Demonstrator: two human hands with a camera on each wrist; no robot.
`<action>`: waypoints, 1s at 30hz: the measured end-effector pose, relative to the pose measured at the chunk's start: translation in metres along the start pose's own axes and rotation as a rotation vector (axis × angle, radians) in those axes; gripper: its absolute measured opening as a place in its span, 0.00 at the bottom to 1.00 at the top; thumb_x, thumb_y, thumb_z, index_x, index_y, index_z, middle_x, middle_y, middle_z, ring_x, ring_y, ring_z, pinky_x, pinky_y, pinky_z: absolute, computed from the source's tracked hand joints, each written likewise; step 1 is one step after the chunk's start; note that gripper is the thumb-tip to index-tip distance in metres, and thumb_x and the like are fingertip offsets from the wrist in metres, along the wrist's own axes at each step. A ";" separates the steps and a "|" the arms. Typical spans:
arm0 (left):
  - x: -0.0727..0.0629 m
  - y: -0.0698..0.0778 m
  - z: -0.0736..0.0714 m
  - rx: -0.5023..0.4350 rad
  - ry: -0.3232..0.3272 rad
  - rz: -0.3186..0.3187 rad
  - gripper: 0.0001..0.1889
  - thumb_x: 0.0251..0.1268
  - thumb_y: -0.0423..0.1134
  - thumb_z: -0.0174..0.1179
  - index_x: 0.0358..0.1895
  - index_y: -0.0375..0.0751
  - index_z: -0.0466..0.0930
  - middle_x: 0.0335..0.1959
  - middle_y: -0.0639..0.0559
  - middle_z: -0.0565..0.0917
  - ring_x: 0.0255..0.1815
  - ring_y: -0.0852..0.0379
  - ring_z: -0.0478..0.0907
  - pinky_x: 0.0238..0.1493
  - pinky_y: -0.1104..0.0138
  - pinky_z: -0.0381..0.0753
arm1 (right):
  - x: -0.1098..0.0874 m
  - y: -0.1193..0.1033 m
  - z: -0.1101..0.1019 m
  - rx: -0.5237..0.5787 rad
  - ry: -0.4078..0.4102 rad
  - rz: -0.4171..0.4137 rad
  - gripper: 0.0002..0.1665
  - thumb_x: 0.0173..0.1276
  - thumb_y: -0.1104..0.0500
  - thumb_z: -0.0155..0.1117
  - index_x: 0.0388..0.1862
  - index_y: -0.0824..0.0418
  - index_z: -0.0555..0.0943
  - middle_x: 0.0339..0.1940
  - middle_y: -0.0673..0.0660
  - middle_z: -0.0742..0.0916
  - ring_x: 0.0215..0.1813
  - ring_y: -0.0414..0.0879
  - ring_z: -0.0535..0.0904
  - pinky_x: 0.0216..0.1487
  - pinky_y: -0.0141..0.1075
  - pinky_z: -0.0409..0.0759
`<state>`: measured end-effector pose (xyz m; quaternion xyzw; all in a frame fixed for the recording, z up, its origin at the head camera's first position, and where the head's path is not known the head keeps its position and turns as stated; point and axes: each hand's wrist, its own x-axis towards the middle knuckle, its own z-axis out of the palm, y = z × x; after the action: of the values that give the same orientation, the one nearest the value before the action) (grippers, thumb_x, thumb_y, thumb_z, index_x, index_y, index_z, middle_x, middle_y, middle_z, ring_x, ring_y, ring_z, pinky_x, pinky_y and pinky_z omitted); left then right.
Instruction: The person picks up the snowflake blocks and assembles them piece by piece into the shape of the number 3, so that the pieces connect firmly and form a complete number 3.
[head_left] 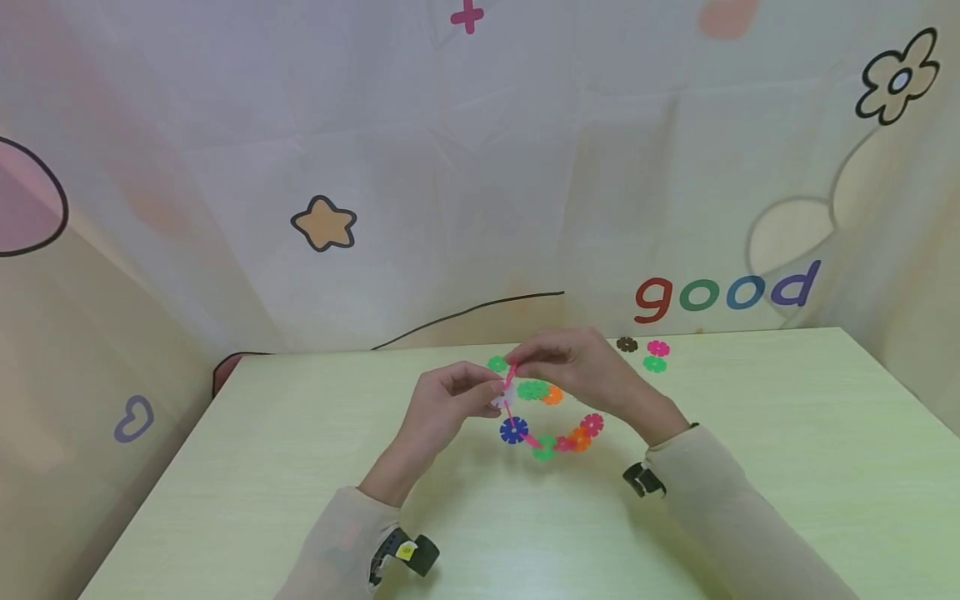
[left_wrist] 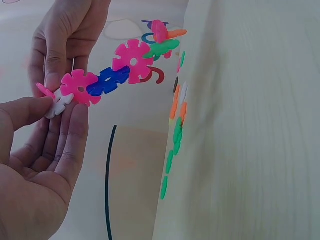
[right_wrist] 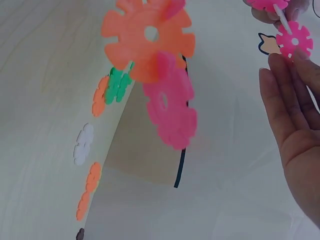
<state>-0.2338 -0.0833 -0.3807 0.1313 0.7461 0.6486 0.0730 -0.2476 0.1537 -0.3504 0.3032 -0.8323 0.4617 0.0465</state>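
My left hand (head_left: 453, 400) pinches a white snowflake disc (left_wrist: 61, 104), a flat notched plastic piece, between thumb and fingers. Close against it, my right hand (head_left: 570, 367) holds a pink snowflake disc (right_wrist: 295, 41) that meets the white one edge to edge. From the white disc a joined chain runs on: another pink disc (left_wrist: 80, 87), a blue disc (head_left: 513, 430), a further pink disc (left_wrist: 133, 61), a green disc (head_left: 544, 448), then pink and orange pieces. The chain hangs in a curve above the table, its orange disc (right_wrist: 145, 35) near the right wrist camera.
Loose discs lie toward the table's back: green ones (head_left: 533, 390), an orange one (head_left: 553, 394), a white one (right_wrist: 83, 144), and at right a brown (head_left: 627, 344), a pink (head_left: 658, 348) and a green disc (head_left: 655, 364). A printed curtain (head_left: 450, 167) hangs behind the table (head_left: 262, 467).
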 end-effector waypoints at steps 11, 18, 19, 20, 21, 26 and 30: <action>0.001 -0.001 -0.001 0.012 0.014 0.017 0.10 0.79 0.36 0.68 0.52 0.32 0.89 0.44 0.47 0.91 0.40 0.54 0.93 0.57 0.62 0.94 | 0.011 0.025 -0.020 -0.099 0.065 0.170 0.14 0.78 0.57 0.74 0.58 0.59 0.92 0.54 0.58 0.95 0.56 0.56 0.93 0.63 0.54 0.92; 0.000 0.001 -0.002 0.024 0.024 0.011 0.10 0.79 0.37 0.68 0.53 0.32 0.89 0.45 0.46 0.91 0.40 0.54 0.94 0.57 0.62 0.94 | 0.027 0.055 -0.027 -0.140 -0.028 0.233 0.15 0.79 0.58 0.73 0.60 0.60 0.90 0.54 0.59 0.94 0.56 0.55 0.91 0.64 0.54 0.91; 0.000 0.001 -0.002 0.023 0.024 0.012 0.10 0.79 0.37 0.68 0.52 0.32 0.89 0.45 0.46 0.91 0.40 0.54 0.94 0.56 0.62 0.94 | 0.029 0.058 -0.027 -0.143 -0.047 0.245 0.15 0.79 0.58 0.73 0.60 0.60 0.90 0.54 0.59 0.94 0.56 0.55 0.91 0.65 0.54 0.91; 0.000 0.001 -0.002 0.022 0.025 0.012 0.10 0.79 0.37 0.68 0.52 0.32 0.89 0.45 0.46 0.91 0.40 0.55 0.93 0.56 0.63 0.94 | 0.031 0.062 -0.026 -0.151 -0.069 0.254 0.15 0.79 0.58 0.73 0.59 0.61 0.90 0.54 0.59 0.94 0.57 0.55 0.91 0.66 0.54 0.90; 0.000 0.001 -0.002 0.020 0.025 0.012 0.10 0.79 0.36 0.68 0.53 0.32 0.88 0.44 0.46 0.91 0.39 0.56 0.93 0.56 0.63 0.94 | 0.033 0.065 -0.025 -0.162 -0.092 0.263 0.15 0.79 0.58 0.73 0.59 0.61 0.90 0.54 0.58 0.94 0.58 0.55 0.90 0.66 0.55 0.90; 0.001 0.000 -0.002 0.018 0.028 0.007 0.10 0.79 0.37 0.68 0.52 0.33 0.89 0.43 0.47 0.91 0.39 0.57 0.93 0.57 0.62 0.94 | 0.038 0.079 -0.016 -0.209 -0.211 0.293 0.15 0.78 0.58 0.74 0.57 0.63 0.90 0.53 0.58 0.95 0.59 0.55 0.90 0.68 0.54 0.89; 0.001 0.000 -0.002 0.017 0.029 0.003 0.11 0.79 0.38 0.68 0.52 0.33 0.89 0.42 0.49 0.91 0.40 0.53 0.94 0.59 0.62 0.94 | 0.037 0.085 -0.008 -0.221 -0.277 0.304 0.13 0.76 0.60 0.75 0.55 0.64 0.91 0.52 0.59 0.95 0.56 0.53 0.90 0.67 0.53 0.89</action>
<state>-0.2349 -0.0852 -0.3803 0.1236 0.7523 0.6443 0.0599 -0.3266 0.1764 -0.3955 0.2280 -0.9123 0.3233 -0.1055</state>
